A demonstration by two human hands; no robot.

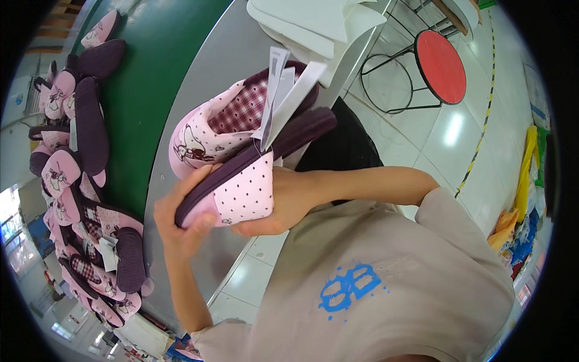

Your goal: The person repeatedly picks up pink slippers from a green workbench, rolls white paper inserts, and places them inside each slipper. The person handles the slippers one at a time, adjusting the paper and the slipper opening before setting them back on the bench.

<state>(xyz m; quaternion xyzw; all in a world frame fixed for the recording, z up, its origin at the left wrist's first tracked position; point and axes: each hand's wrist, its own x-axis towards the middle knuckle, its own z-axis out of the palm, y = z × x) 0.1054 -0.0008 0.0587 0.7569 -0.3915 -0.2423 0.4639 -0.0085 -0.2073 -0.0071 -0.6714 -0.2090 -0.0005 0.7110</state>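
A pair of pink slippers is held up over the grey tabletop edge. The nearer slipper (247, 192), with a dotted upper and dark purple sole, is on its side. My left hand (181, 211) grips its toe, thumb on the pink upper. My right hand (286, 202) is closed around its dotted side from below, with some fingers hidden behind it. Against its sole sits the other slipper (196, 136), its checked lining facing up and a cartoon figure on the toe. White tags (295, 99) on a thin loop stick up between the two.
More pink slippers (63, 172) lie heaped along the left on a green surface (151, 66). White sheet-like pieces (295, 27) rest at the table's far end. A red round stool (442, 66) stands on the tiled floor, and colourful bags (525, 187) lie at the right.
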